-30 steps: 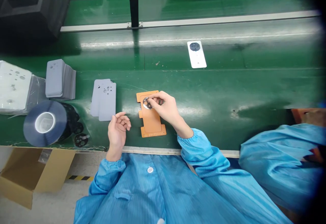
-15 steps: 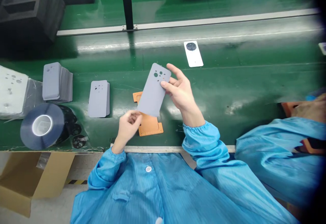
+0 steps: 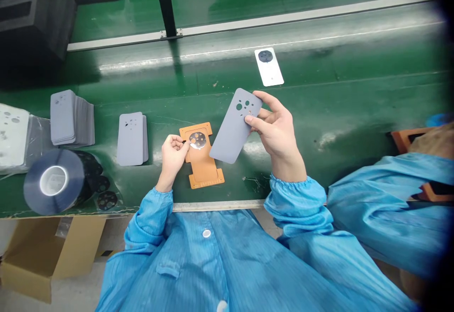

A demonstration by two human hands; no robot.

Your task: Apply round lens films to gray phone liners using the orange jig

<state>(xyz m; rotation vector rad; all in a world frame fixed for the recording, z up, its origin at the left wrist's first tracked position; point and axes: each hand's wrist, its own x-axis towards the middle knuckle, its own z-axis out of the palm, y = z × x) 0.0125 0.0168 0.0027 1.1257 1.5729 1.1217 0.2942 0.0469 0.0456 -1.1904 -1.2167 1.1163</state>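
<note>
Currently, in the head view, your right hand holds a grey phone back panel tilted above the green surface, its upper right edge gripped between thumb and fingers, to the right of the orange jig plate. Your left hand is at the plate's left edge, fingers curled just beside the camera disc; I cannot tell whether they pinch anything. As far as it shows, the disc is laid on the plate, while the held panel is off it, its cut-outs uncovered; more grey panels sit in a short stack and a taller stack. Your panel looks thin, flat and matt with rounded corners; the plate is smooth with stepped sides, the disc glossy and pierced by holes. Beyond lies a white panel bearing a black disc, and far left a shiny roll of film
</note>
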